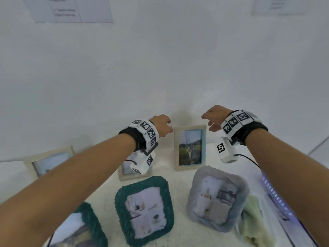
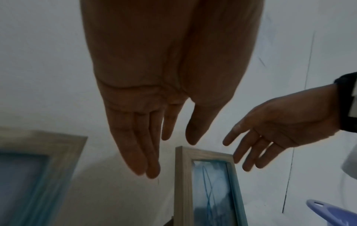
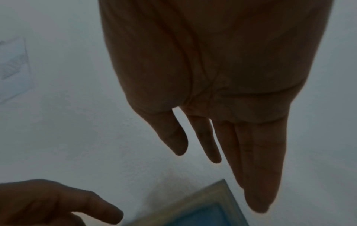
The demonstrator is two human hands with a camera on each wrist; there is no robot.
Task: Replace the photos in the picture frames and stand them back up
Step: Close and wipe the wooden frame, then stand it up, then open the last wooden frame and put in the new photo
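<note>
Both hands are raised above the back edge of the table (image 1: 187, 234), either side of the upright wood frame (image 1: 190, 147), not touching it. Left hand (image 1: 162, 126) grip: fingers straight & apart, holding nothing. Right hand (image 1: 214, 118) grip: same, fingers loosely spread, nothing held.

The wood frame stands by the wall w/ a landscape photo in it. 2 more wood frames stand along the back edge to its left: 1 (image 1: 49, 160) near the back-left corner, 1 (image 1: 128, 172) partly hidden behind the left wrist. Nearer the front: 2 green frames (image 1: 145, 211) (image 1: 83, 227) & 1 grey frame (image 1: 216, 198), all w/ photos. A pale green cloth (image 1: 256, 223) lies at the right edge.
</note>
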